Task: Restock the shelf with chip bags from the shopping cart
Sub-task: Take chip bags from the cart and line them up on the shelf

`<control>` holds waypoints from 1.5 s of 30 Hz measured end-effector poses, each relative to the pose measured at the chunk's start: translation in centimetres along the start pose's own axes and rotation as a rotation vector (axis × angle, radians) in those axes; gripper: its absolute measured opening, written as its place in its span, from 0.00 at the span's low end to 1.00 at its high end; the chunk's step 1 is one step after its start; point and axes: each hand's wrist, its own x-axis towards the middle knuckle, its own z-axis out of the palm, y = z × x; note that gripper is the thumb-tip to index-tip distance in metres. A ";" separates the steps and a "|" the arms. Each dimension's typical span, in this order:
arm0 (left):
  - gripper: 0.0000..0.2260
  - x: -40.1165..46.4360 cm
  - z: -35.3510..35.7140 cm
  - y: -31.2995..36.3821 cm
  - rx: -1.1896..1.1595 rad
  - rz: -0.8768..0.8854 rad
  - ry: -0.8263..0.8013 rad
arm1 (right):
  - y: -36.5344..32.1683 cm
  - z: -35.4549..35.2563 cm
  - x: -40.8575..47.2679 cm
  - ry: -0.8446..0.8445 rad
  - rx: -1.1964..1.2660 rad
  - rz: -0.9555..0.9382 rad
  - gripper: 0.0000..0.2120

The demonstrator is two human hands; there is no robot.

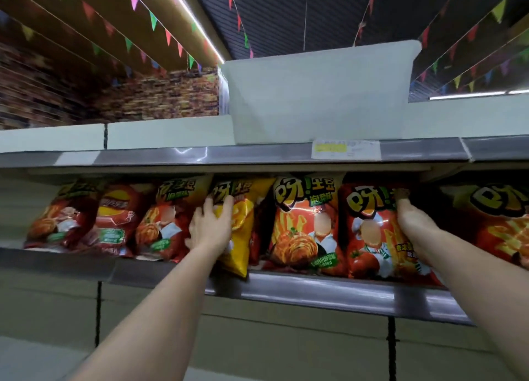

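Head view. Landmark: shelf (315, 290), grey metal lip, upper tier of a store gondola.

Item 1: yellow chip bag (243, 223), standing on the shelf, slightly tilted, its lower corner hanging over the lip. Left hand (210, 226) grips its left side, fingers curled round the upper edge. Judged light, air-filled, crushable contents, slick film; best held by the side seams or top crimp, not squeezed at the belly.

Item 2: red tomato chip bag (372, 231), right of the yellow bag, upright on the shelf. Right hand (413, 217) grips its right edge, fingertips hidden behind the film.

Item 3: orange bag (303, 223) between them, touching both.

Room: low clearance under the upper shelf edge (229, 154); the row is tightly packed, no gaps visible. White plastic bin (317, 94) above. Shopping cart not in view.
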 end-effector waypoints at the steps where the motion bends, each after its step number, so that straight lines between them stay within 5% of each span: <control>1: 0.30 -0.5 0.9 0.0 0.033 -0.008 0.001 | 0.1 0.2 0.1 -0.003 0.001 0.013 0.30; 6: 0.29 -2.1 4.3 1.4 0.131 -0.059 0.104 | 0.1 1.2 0.3 0.010 -0.008 0.019 0.30; 15: 0.32 -1.4 1.9 1.8 0.130 -0.072 -0.032 | -1.2 0.3 -2.6 0.100 -0.046 -0.026 0.31; 21: 0.30 -3.9 0.4 1.6 0.208 0.188 0.015 | -1.6 2.1 -7.6 0.202 -0.452 -0.479 0.28; 26: 0.33 -5.6 1.3 1.5 0.423 0.381 -0.109 | -1.6 4.3 -9.6 -0.008 -0.688 -0.733 0.30; 32: 0.35 -5.2 3.6 -0.2 0.550 0.358 -0.178 | 0.0 5.9 -9.1 -0.075 -1.079 -0.734 0.31; 38: 0.34 -4.3 4.3 -0.7 0.572 0.355 -0.171 | 0.6 7.6 -8.2 0.003 -1.153 -0.739 0.40; 45: 0.37 -3.8 2.9 -0.7 0.417 0.375 -0.205 | -0.5 6.7 -9.2 -0.073 -1.128 -0.704 0.32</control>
